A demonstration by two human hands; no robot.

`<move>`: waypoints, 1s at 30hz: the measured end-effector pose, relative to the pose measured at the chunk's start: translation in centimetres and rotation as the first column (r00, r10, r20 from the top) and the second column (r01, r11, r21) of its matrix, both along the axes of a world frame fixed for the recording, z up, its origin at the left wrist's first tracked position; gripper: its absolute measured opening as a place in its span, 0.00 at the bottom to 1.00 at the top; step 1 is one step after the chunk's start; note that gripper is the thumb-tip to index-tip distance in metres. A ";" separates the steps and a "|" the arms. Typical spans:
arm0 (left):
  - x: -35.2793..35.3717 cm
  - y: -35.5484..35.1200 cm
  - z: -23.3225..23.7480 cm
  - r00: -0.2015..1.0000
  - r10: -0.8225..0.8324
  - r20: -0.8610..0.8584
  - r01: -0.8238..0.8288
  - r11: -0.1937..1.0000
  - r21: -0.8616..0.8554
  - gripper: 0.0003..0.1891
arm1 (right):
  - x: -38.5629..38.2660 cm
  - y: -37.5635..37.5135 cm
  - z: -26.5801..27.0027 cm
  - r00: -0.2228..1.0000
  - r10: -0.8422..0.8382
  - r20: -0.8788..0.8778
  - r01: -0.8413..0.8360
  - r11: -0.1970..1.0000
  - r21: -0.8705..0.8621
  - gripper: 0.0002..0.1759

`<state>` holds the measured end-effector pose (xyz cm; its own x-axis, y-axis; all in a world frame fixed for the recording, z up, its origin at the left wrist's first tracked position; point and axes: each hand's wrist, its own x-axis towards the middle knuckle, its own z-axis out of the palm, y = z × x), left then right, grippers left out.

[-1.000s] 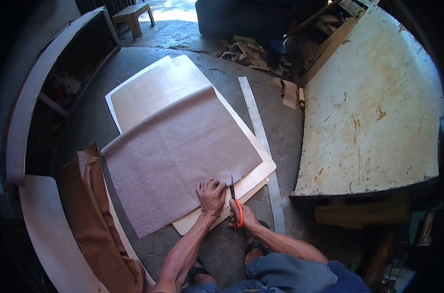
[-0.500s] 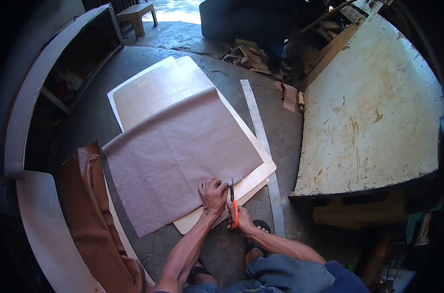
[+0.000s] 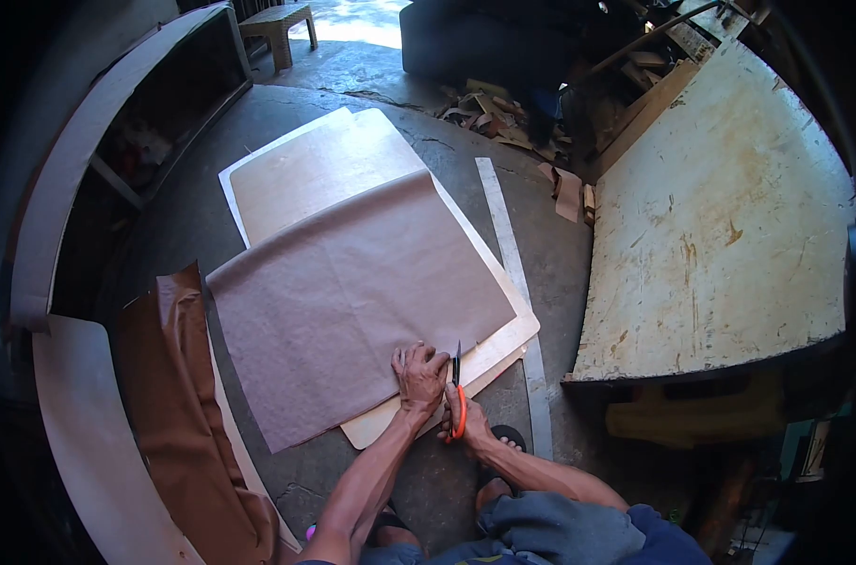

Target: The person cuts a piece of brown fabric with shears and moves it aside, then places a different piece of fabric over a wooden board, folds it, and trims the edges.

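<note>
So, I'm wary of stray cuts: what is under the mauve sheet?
Pale boards stick out from under the mauve sheet at its far and near edges; the sheet hides whatever lies beneath its middle.

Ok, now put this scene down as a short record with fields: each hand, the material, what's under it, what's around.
Left hand: on the near edge of the sheet, beside the blades
Right hand: holding orange-handled scissors, blades at that edge
Material: mauve-brown sheet, lightly creased
Under it: pale boards
Right of boards: long flat strip
Left of sheet: folded brown material
</note>
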<state>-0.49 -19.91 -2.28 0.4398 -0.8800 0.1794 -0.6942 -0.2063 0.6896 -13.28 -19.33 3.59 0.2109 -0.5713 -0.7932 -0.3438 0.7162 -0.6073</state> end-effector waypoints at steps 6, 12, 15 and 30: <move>0.0 -0.1 0.2 1.000 0.015 0.025 -0.014 0.999 -0.039 0.07 | -0.5 0.1 0.2 0.998 0.057 -0.009 -0.057 0.998 -0.021 0.33; 0.7 0.9 1.3 0.999 -0.053 0.007 0.053 0.999 -0.004 0.14 | -0.4 0.2 0.0 0.989 -0.090 0.119 0.086 0.996 0.040 0.30; 2.6 4.0 2.1 0.994 -0.093 0.058 0.088 0.992 0.090 0.24 | -1.1 -0.1 -0.1 0.986 0.154 0.072 -0.161 0.981 0.110 0.31; 4.9 7.3 1.1 0.998 -0.048 0.044 0.048 0.999 -0.013 0.08 | -1.5 -3.6 1.7 0.819 0.574 0.000 -0.569 0.810 0.141 0.33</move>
<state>4.45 -12.60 -1.18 0.3885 -0.8971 0.2106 -0.7328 -0.1622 0.6608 -14.81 -22.88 5.34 0.4328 -0.2501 -0.8661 -0.7382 0.4531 -0.4998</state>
